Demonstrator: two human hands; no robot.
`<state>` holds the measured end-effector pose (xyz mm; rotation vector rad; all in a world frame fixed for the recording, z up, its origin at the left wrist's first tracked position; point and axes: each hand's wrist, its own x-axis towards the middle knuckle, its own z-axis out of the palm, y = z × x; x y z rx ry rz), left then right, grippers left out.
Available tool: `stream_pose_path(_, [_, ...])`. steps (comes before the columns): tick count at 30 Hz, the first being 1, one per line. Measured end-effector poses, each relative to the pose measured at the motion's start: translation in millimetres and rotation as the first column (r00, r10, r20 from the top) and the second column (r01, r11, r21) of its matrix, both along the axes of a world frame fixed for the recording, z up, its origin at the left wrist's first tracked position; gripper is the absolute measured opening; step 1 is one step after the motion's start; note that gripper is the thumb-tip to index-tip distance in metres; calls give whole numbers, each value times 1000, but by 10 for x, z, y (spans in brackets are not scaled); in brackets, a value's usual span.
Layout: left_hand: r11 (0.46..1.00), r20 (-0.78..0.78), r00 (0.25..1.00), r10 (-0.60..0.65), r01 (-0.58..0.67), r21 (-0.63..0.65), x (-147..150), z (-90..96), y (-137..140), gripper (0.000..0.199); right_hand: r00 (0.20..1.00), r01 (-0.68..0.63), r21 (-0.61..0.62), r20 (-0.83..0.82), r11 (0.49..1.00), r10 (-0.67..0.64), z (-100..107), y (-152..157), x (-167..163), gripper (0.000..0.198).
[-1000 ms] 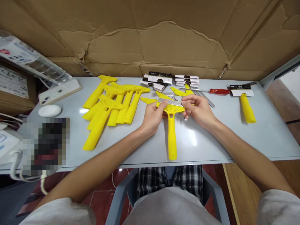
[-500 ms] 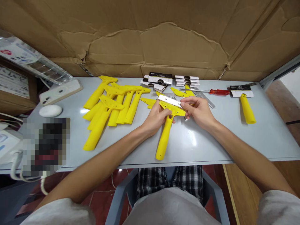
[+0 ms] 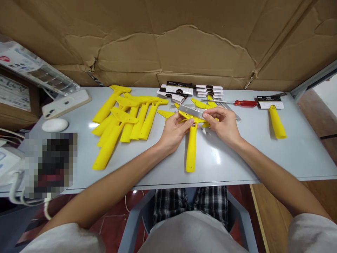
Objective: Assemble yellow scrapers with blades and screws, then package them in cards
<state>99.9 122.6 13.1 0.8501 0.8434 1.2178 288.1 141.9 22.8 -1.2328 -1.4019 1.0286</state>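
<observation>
My left hand (image 3: pixel 175 130) is closed around the head of a yellow scraper handle (image 3: pixel 191 151), its thumb pressed on the neck. The handle's grip points down toward the table's front edge. Against the head lies a flat metal plate (image 3: pixel 192 111), tilted so it looks grey. My right hand (image 3: pixel 222 123) pinches the right end of this plate between thumb and fingers. Below that hand, small screws (image 3: pixel 206 131) lie on the table. Behind both hands are more yellow scraper parts (image 3: pixel 201 103), partly hidden.
Several yellow scraper handles (image 3: pixel 126 119) lie piled at left. At the back are black-and-white cards (image 3: pixel 179 88), a stack of cards (image 3: pixel 210 90) and a red-handled screwdriver (image 3: pixel 246 103). A carded scraper (image 3: pixel 277 121) is at right. A phone (image 3: pixel 67 104) and white mouse (image 3: pixel 55 125) lie far left.
The handle's grip has swung right and now hangs nearly straight down. The metal plate has tilted, turning from bright white to grey. Both hands keep their hold.
</observation>
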Motion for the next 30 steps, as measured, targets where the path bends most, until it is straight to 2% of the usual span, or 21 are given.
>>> stream_pose_path(2, [1000, 0, 1000, -4, 4, -3, 3, 12, -10, 54, 998, 30, 51, 50, 998, -32, -23, 7, 9, 26])
stream_pose_path(4, [1000, -5, 1000, -8, 8, -9, 7, 19, -17, 54, 998, 19, 49, 55, 999, -21, -30, 20, 21, 28])
stream_pose_path(10, [1000, -21, 1000, -7, 7, -24, 19, 21, -26, 53, 987, -161, -140, -45, 977, 156, 36, 52, 43, 45])
stream_pose_path(15, [994, -77, 996, 46, -53, -99, -40, 75, 28, 33, 987, -158, -113, 9, 981, 160, 85, 73, 89, 38])
stream_pose_path(23, [979, -172, 980, 103, -130, -155, -118, 125, 121, 21, 989, -146, -104, 4, 984, 147, 95, 66, 90, 36])
stream_pose_path(30, [974, -192, 969, 155, -183, -136, -121, 114, 145, 42, 985, -162, -224, -86, 961, 146, 113, 38, 47, 43])
